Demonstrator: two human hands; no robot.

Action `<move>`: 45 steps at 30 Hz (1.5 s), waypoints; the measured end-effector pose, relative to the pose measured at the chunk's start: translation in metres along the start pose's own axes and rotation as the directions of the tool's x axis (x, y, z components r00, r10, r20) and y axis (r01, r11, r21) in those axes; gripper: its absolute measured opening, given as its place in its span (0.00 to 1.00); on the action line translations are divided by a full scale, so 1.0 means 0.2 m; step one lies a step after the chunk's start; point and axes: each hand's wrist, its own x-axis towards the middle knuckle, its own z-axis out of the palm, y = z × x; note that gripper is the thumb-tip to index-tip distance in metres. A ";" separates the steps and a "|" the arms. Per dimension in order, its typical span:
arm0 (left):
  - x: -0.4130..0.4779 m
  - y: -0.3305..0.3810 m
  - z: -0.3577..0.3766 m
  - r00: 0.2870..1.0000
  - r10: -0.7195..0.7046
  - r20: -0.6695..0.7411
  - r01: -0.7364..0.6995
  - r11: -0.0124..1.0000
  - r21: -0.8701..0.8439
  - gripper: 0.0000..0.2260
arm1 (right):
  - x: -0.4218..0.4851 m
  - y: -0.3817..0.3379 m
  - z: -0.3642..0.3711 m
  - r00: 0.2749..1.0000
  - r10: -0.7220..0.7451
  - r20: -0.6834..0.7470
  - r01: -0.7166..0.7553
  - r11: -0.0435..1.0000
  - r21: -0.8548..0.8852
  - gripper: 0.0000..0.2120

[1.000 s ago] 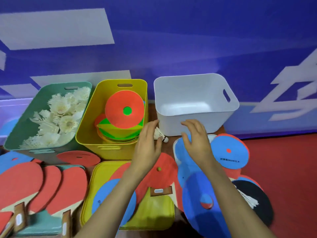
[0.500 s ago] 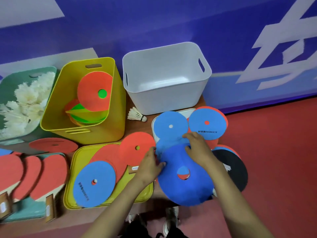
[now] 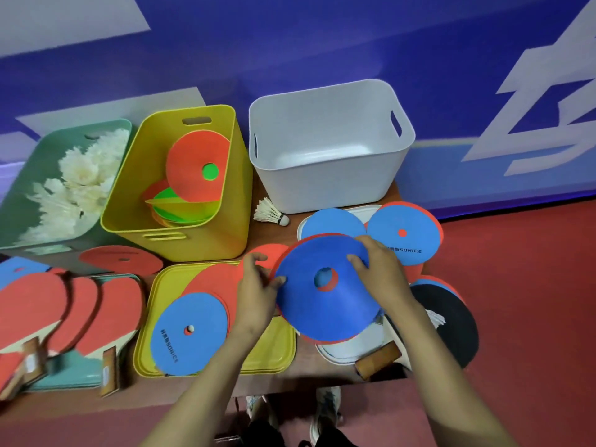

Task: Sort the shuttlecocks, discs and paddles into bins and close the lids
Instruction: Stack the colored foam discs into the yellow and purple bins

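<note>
The blue disc (image 3: 325, 314) has been raised off the pile since the earlier frame. Its left edge is pinched by the left hand (image 3: 258, 290), its far edge gripped by the right hand (image 3: 383, 269), on the near side of the white bin (image 3: 322, 188).

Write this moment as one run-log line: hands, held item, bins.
hands: left hand and right hand grip blue disc | yellow bin: discs | green bin: shuttlecocks | white bin: empty | loose shuttlecock: beside white bin
</note>
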 end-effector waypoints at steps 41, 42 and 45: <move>0.80 0.04 -1.27 0.978 0.147 -0.148 -0.076 0.913 0.400 0.20 | 0.99 -1.46 0.52 0.970 -0.230 -0.078 0.233 0.972 0.042 0.33; 0.82 0.04 -1.27 0.985 0.136 -0.109 -0.080 0.909 0.409 0.19 | 1.01 -1.46 0.53 0.971 -0.234 -0.051 0.235 0.971 0.034 0.32; 0.90 0.04 -1.25 0.995 0.098 0.000 -0.089 0.907 0.411 0.20 | 1.10 -1.45 0.58 0.968 -0.236 0.084 0.243 0.966 -0.084 0.30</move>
